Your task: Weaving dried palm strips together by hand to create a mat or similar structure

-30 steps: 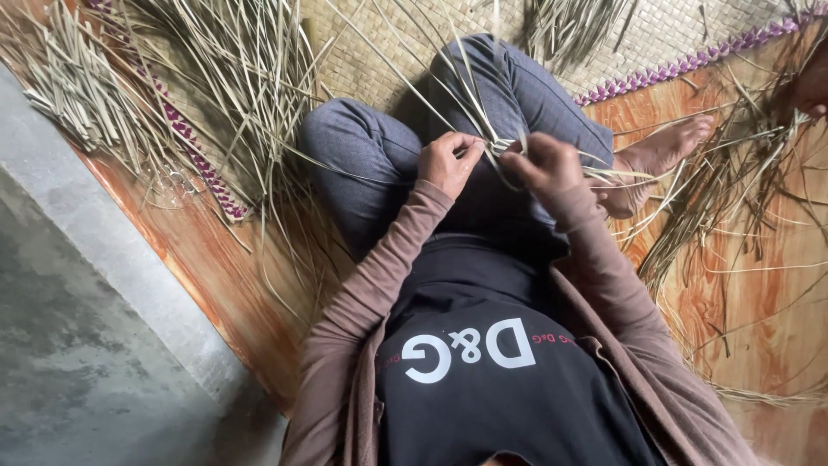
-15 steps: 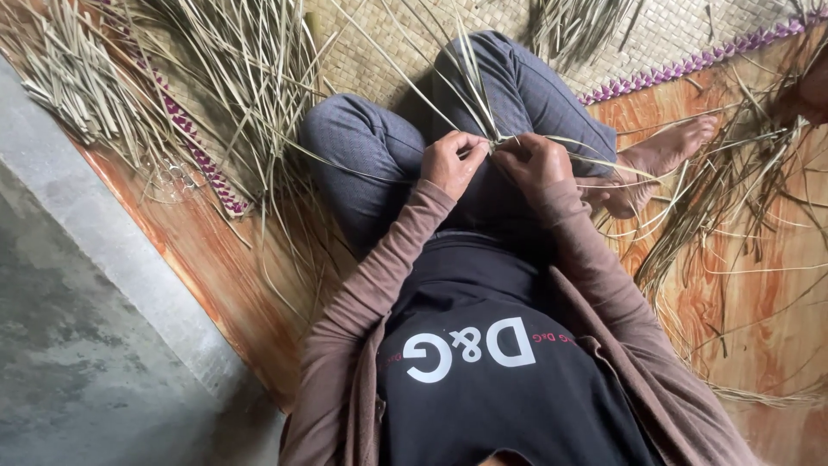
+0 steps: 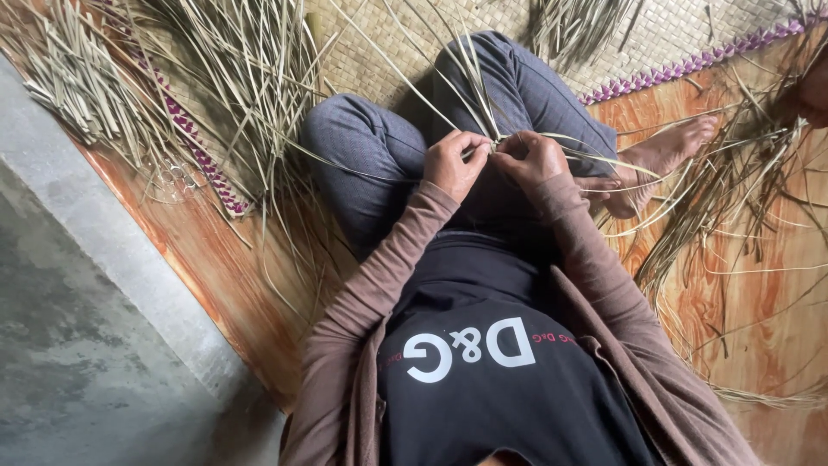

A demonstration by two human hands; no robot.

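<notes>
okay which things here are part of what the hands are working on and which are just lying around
In use:
left hand
right hand
strips pinched between both hands

Lying about:
strip pile far left
loose strips on the right
woven mat with purple edging
wood-look floor

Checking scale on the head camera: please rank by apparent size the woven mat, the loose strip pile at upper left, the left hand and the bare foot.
1. woven mat, largest, though partly covered.
2. strip pile.
3. left hand and bare foot: look alike, and differing distance from the camera leaves them unranked.
</notes>
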